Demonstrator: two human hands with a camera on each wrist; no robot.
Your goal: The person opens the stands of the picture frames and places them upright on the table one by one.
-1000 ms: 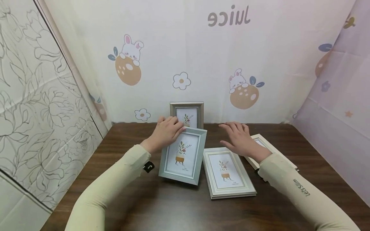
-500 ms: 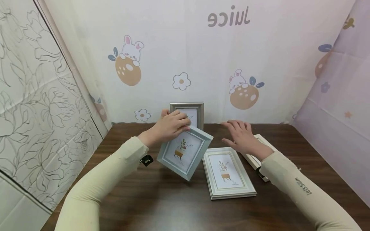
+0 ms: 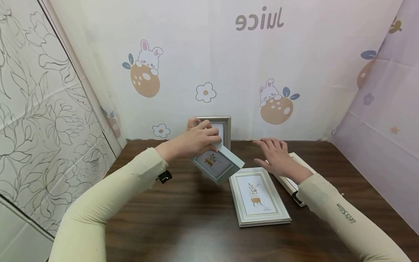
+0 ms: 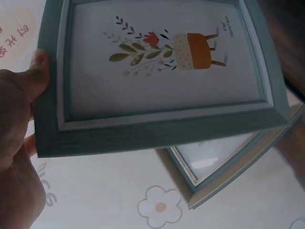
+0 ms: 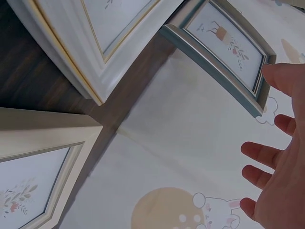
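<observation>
Hanging below the left hand (image 3: 195, 141), a blue-green photo frame (image 3: 218, 165) is pinched by its edge, perhaps sparing the picture (image 4: 167, 57); the right hand (image 3: 276, 158) is spread, empty.

**Mirrored "Juice" on the wall cloth, small print on the frames**

In the head view, the grey word "Juice" (image 3: 259, 19) stands mirrored, high on the back wall cloth (image 3: 229, 54). Dark lettering (image 3: 346, 213) along the right sleeve (image 3: 363, 225) seems to read "Let'sSlim". In the left wrist view, tiny print (image 4: 228, 28) turned sideways on the picture in the blue-green frame (image 4: 164, 71) seems to read 4"x6", with a second line in cm; reddish writing (image 4: 13, 39) at upper left cannot be made out. Print on the white frame (image 3: 256, 196) is too small to read.
</observation>
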